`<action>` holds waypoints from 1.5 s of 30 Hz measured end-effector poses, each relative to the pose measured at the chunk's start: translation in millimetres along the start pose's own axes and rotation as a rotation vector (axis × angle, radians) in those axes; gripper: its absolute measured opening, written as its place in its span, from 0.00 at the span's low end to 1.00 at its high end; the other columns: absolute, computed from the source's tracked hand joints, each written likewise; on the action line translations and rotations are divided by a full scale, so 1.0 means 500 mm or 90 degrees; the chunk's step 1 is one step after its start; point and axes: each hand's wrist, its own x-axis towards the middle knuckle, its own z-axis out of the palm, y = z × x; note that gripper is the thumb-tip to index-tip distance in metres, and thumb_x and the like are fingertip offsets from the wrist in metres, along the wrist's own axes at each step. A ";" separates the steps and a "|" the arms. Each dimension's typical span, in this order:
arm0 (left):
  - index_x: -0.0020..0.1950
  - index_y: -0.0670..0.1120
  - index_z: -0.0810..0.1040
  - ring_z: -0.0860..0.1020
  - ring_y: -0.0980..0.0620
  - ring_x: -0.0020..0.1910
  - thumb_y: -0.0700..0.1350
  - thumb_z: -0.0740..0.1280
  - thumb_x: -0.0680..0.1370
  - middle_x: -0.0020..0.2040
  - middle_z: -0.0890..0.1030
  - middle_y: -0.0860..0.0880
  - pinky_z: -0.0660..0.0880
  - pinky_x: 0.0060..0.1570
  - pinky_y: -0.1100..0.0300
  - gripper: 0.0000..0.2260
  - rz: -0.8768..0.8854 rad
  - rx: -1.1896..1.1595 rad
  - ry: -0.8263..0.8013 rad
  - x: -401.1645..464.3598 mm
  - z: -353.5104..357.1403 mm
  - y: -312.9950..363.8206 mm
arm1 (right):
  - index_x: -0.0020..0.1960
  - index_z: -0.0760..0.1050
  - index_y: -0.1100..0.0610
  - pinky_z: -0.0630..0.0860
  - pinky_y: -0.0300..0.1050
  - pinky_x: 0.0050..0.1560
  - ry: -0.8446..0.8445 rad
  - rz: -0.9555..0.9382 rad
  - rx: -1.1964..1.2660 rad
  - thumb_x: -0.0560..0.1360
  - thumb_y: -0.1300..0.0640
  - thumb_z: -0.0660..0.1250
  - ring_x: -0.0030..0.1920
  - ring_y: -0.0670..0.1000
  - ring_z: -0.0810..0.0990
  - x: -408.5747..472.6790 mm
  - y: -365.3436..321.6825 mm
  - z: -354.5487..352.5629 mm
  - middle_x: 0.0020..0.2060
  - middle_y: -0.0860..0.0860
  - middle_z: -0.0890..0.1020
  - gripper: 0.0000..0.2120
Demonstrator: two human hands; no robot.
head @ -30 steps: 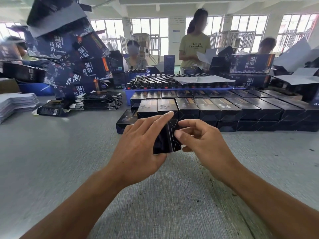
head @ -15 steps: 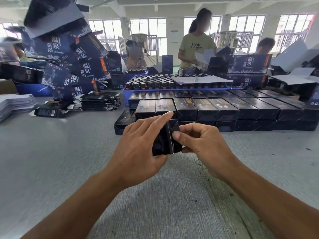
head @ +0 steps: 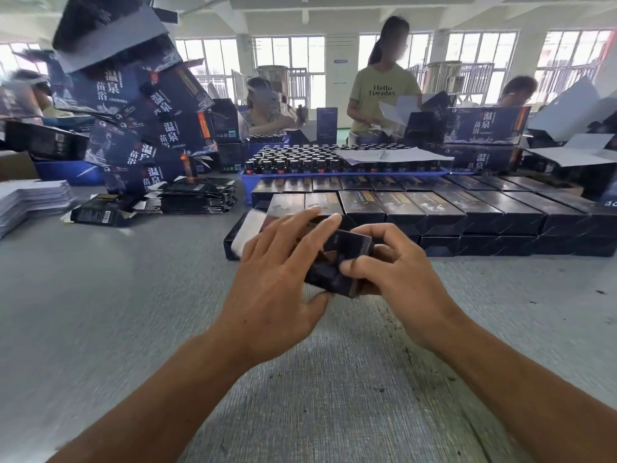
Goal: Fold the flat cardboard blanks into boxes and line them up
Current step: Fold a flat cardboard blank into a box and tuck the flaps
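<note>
**Small dark box held over a grey packing counter**

From my remote seat, I see both hands working a small dark box (head: 337, 262) just above the grey, finely ribbed counter (head: 110, 295). My left hand (head: 277, 279) lies against the box's left side, fingers fairly straight across its top and thumb beneath its lower edge. My right hand (head: 390, 265) grips the box's near end, thumb pressed on its face and fingers curled behind. Motion blur softens the box's far end.

Just behind the hands, finished boxes (head: 434, 212) stand in tidy rows, stacked two high, running to the right. Beyond them a blue tray (head: 248, 187) holds capped bottles (head: 300, 160), partly covered by a sheet of paper (head: 390, 155). At left lie a stack of flat dark blanks (head: 197, 198), a pile of white sheets (head: 30, 202), and a leaning heap of large printed cartons (head: 140, 108).

Across the counter, other workers sit or stand. Tall windows (head: 287, 65) brighten the white-walled room.
</note>
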 end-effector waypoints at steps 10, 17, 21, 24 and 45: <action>0.75 0.55 0.63 0.81 0.62 0.52 0.54 0.64 0.81 0.60 0.80 0.52 0.78 0.42 0.69 0.23 -0.441 -0.471 0.158 0.022 -0.010 -0.020 | 0.45 0.73 0.54 0.82 0.49 0.47 -0.049 0.083 0.072 0.68 0.54 0.78 0.46 0.53 0.85 0.007 0.012 -0.012 0.49 0.58 0.85 0.14; 0.63 0.61 0.70 0.84 0.54 0.50 0.43 0.68 0.80 0.51 0.85 0.51 0.81 0.40 0.64 0.17 -0.387 -0.642 0.128 0.022 -0.024 -0.023 | 0.55 0.75 0.51 0.81 0.47 0.54 -0.118 0.046 -0.080 0.75 0.55 0.74 0.52 0.47 0.85 -0.004 0.010 -0.008 0.51 0.47 0.85 0.12; 0.60 0.61 0.78 0.83 0.52 0.54 0.44 0.71 0.76 0.53 0.84 0.54 0.81 0.46 0.62 0.16 -0.295 -0.642 0.047 0.015 -0.023 -0.010 | 0.67 0.71 0.34 0.80 0.33 0.48 -0.059 -0.082 -0.097 0.76 0.51 0.72 0.56 0.38 0.82 -0.006 -0.010 -0.014 0.55 0.39 0.82 0.23; 0.59 0.62 0.80 0.82 0.50 0.55 0.50 0.72 0.72 0.56 0.83 0.54 0.82 0.49 0.56 0.17 -0.281 -0.643 0.029 0.014 -0.027 -0.007 | 0.68 0.67 0.27 0.77 0.28 0.45 -0.057 -0.122 -0.089 0.76 0.48 0.71 0.54 0.37 0.81 -0.008 -0.017 -0.012 0.54 0.37 0.81 0.27; 0.54 0.55 0.83 0.84 0.51 0.54 0.52 0.71 0.74 0.53 0.85 0.52 0.81 0.51 0.57 0.09 -0.231 -0.662 0.073 0.017 -0.034 -0.002 | 0.64 0.74 0.42 0.77 0.32 0.52 0.002 -0.211 0.012 0.79 0.47 0.64 0.58 0.44 0.83 -0.014 -0.037 -0.003 0.57 0.43 0.84 0.14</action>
